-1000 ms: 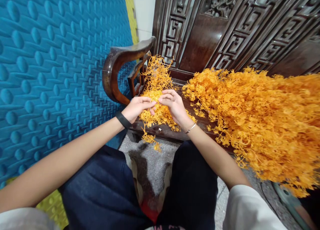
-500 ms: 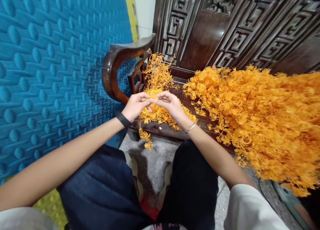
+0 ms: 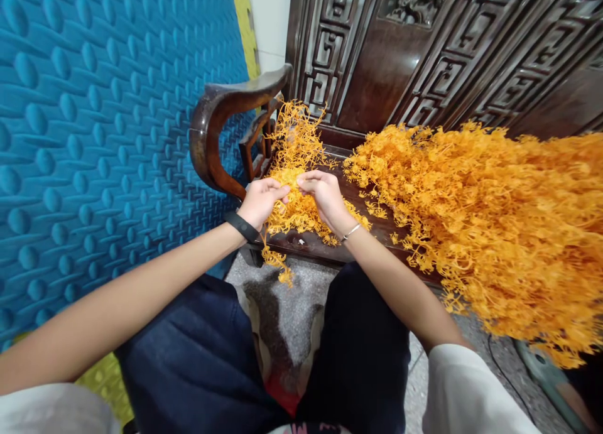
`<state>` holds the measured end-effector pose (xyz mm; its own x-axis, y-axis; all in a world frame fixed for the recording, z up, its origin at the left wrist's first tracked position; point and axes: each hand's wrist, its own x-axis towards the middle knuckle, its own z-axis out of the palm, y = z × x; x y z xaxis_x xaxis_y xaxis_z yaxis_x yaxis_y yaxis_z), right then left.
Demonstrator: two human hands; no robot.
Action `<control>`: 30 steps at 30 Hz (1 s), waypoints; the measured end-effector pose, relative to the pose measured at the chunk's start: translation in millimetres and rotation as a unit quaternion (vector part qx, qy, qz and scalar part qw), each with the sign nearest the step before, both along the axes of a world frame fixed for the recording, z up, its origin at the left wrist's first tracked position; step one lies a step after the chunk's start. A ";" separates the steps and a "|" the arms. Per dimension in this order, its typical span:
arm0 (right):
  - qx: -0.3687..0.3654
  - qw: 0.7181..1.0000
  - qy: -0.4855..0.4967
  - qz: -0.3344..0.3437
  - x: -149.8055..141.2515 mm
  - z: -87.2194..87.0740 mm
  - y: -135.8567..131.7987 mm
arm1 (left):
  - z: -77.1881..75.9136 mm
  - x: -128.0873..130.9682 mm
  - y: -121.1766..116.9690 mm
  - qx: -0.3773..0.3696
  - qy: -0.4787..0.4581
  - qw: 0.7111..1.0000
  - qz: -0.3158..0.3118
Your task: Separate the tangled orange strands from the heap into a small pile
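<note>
My left hand (image 3: 264, 200), with a black band at the wrist, is closed in a pinch on orange plastic flower strands, some of which dangle below it. My right hand (image 3: 324, 194), wearing a thin silver bangle, pinches with thumb and forefinger at the same orange strands; the exact piece is too small to make out. A small gap separates the two sets of fingertips. Beneath and behind both hands lies a loose pile of orange strands (image 3: 298, 139) on the dark wooden bench seat (image 3: 306, 244). One strand (image 3: 276, 258) hangs over the seat's front edge.
A large heap of orange plastic flowers (image 3: 499, 227) covers the bench to the right. A curved wooden armrest (image 3: 202, 129) rises at the left, beside blue foam matting (image 3: 94, 139). The carved backrest (image 3: 381, 63) stands behind. A white scrap (image 3: 301, 241) lies near the seat edge.
My hands have drawn slightly apart; their fingertips were together before. The right fingers have folded into a tighter pinch. The dangling strand has shifted a little to the right.
</note>
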<state>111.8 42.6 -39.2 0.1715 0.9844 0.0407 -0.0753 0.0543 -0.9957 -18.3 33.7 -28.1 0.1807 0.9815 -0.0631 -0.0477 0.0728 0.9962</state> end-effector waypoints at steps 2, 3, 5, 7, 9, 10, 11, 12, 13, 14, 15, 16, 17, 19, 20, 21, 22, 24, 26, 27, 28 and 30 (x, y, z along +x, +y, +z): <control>0.020 1.000 -0.008 -0.018 -2.7 0.6 1.0 | 0.5 1.2 -0.3 0.004 -0.002 1.000 0.004; 0.034 0.999 -0.013 -0.028 -3.9 1.0 1.7 | 1.0 1.7 -0.4 0.003 -0.005 1.000 0.007; 0.055 0.997 -0.025 -0.048 -5.5 2.5 3.7 | 2.1 2.4 -0.1 0.001 -0.011 1.000 0.016; 0.061 0.996 -0.034 -0.059 -5.6 4.9 6.4 | 2.9 3.0 0.6 0.002 -0.016 1.000 0.026; 0.053 0.996 -0.040 -0.055 -4.0 8.0 9.1 | 3.5 3.6 1.4 0.006 -0.018 0.999 0.030; 0.047 0.997 -0.041 -0.050 -3.0 9.6 10.3 | 3.7 4.0 1.9 0.008 -0.019 0.999 0.030; 0.041 0.997 -0.039 -0.046 -2.1 10.9 11.3 | 4.0 4.6 2.4 0.011 -0.020 0.999 0.029; 0.035 0.998 -0.036 -0.043 -1.7 11.8 12.1 | 4.4 5.3 2.9 0.015 -0.020 0.999 0.030; 0.032 0.998 -0.031 -0.041 -1.7 12.3 12.7 | 4.9 6.2 3.4 0.017 -0.020 0.999 0.031; 0.029 0.999 -0.025 -0.039 -2.3 12.3 13.3 | 5.5 7.2 3.9 0.018 -0.018 0.999 0.034; 0.028 0.999 -0.021 -0.036 -3.1 12.1 14.1 | 6.2 8.2 4.4 0.017 -0.015 0.999 0.037; 0.027 0.999 -0.018 -0.033 -3.6 11.7 15.5 | 6.9 9.1 4.5 0.016 -0.013 0.999 0.039; 0.027 0.999 -0.019 -0.029 -3.0 11.4 17.5 | 7.5 9.7 4.2 0.014 -0.011 0.999 0.041; 0.035 0.998 -0.033 -0.034 4.8 11.7 24.4 | 7.9 9.7 1.7 0.006 -0.005 0.999 0.043; 0.044 0.997 -0.043 -0.054 13.3 12.3 29.0 | 7.7 8.8 -0.7 -0.001 0.000 0.999 0.039; 0.058 0.994 -0.052 -0.081 24.9 13.1 33.9 | 7.3 7.4 -3.8 -0.008 0.008 1.000 0.029; 0.076 0.987 -0.061 -0.125 39.0 13.6 38.5 | 6.6 5.5 -7.3 -0.014 0.015 1.000 0.015; 0.108 0.974 -0.058 -0.190 69.8 12.1 45.1 | 4.9 1.3 -14.2 -0.013 0.021 1.000 -0.018; 0.127 0.971 -0.079 -0.185 94.9 5.6 46.3 | 3.3 -1.9 -18.5 -0.010 0.013 0.999 -0.038; 0.114 0.977 -0.102 -0.147 102.8 0.7 45.1 | 2.7 -2.9 -19.1 -0.012 0.008 0.999 -0.041; 0.103 0.981 -0.123 -0.112 107.5 -4.6 43.2 | 2.2 -3.3 -18.7 -0.017 0.006 0.999 -0.043; 0.086 0.981 -0.164 -0.048 109.0 -15.0 39.0 | 1.5 -3.1 -16.0 -0.023 0.009 0.999 -0.047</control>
<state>220.8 81.6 -54.2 0.2126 0.9380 0.2738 0.2620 0.2152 -0.9408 -21.4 17.8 -26.6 0.2700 0.9564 -0.1116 -0.0198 0.1214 0.9924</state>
